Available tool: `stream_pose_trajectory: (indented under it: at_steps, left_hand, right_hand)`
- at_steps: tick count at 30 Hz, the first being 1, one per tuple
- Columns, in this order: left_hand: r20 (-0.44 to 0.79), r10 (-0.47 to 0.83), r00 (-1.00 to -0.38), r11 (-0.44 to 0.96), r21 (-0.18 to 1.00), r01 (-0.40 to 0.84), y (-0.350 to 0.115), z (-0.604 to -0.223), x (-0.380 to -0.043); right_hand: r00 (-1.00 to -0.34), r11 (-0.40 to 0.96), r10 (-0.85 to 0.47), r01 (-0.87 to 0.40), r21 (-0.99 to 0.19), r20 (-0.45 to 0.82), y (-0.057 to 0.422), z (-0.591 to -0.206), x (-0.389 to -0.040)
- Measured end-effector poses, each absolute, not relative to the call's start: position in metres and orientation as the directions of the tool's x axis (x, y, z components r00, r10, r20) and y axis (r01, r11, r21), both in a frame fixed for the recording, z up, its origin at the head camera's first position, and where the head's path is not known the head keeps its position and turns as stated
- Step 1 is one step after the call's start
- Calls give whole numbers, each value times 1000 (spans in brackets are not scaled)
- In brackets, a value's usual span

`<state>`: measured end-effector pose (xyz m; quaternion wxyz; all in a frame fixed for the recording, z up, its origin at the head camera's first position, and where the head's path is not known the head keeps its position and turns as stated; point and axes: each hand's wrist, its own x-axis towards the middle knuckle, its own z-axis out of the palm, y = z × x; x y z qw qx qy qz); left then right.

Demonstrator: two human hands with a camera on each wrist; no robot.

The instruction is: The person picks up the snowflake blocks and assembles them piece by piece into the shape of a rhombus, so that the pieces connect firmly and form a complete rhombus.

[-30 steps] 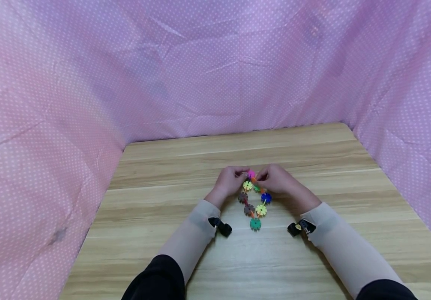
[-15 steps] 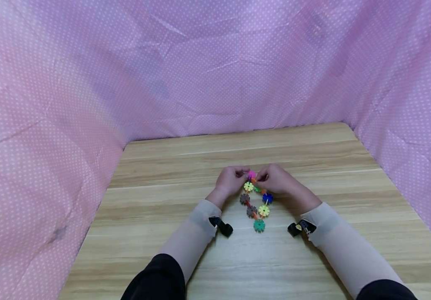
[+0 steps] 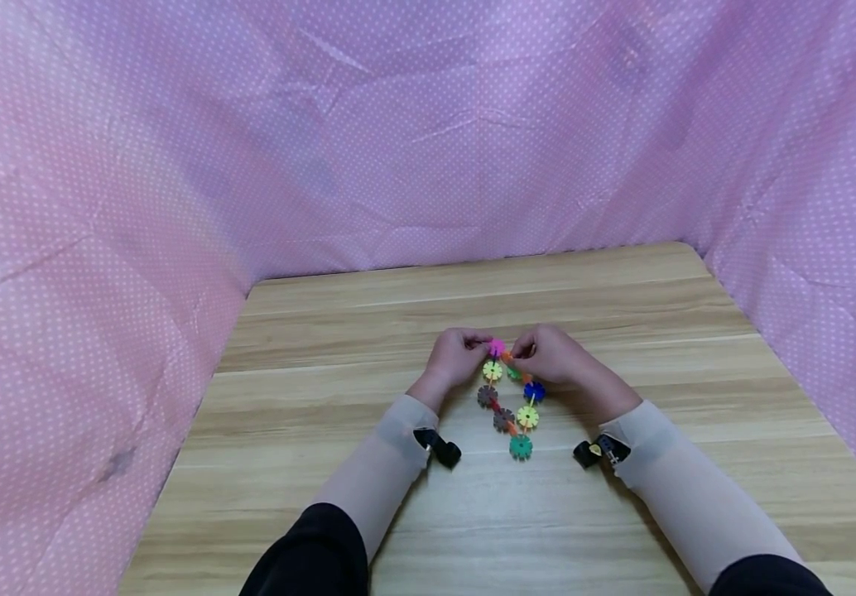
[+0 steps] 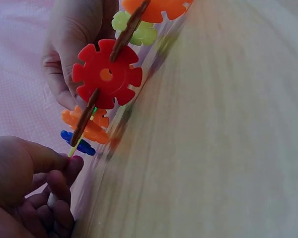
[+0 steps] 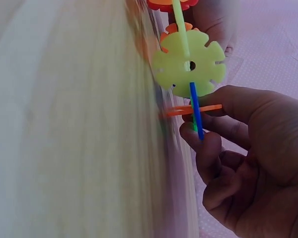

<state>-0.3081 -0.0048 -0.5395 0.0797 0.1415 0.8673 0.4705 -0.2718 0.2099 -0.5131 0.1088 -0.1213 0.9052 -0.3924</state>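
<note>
Slotted plastic snowflake discs are joined edge to edge in a narrow loop on the table. At its far end, a pink disc [image 3: 497, 347] is pinched by my left hand [image 3: 458, 358]. My right hand [image 3: 550, 356] pinches an orange disc [image 5: 211, 107], seen edge-on in the right wrist view beside a blue disc [image 5: 196, 116]. The loop's sides include a yellow disc [image 3: 492, 370] and a brownish disc [image 3: 488, 396]. Nearest me is a green disc [image 3: 521, 448]. In the left wrist view, a red disc [image 4: 119, 87] stands large before my right hand. Fingers hide part of the loop.
The wood-grain table [image 3: 368, 331] reaches back to a pink dotted cloth [image 3: 435, 149] that hangs behind it and at both sides. A small black camera [image 3: 446, 452] sits on the left wrist, and another black camera [image 3: 587, 454] on the right.
The loop's near end, with the green disc, has swung to the right. The blue disc has shifted slightly right too. Both hands keep their pinch and have barely moved.
</note>
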Motion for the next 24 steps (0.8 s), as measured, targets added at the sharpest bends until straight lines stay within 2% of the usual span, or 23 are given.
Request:
stream_pose_trajectory:
  at_steps: [19, 24]
  left_hand:
    - [-39, 319, -947, 489, 863, 129, -7, -536, -309]
    - [-38, 321, -946, 491, 861, 132, -6, -536, -309]
  right_hand:
    - [-958, 657, -273, -118, -744, -90, 207, -515, -276]
    - [-957, 654, -285, -149, -742, -58, 207, -517, -276]
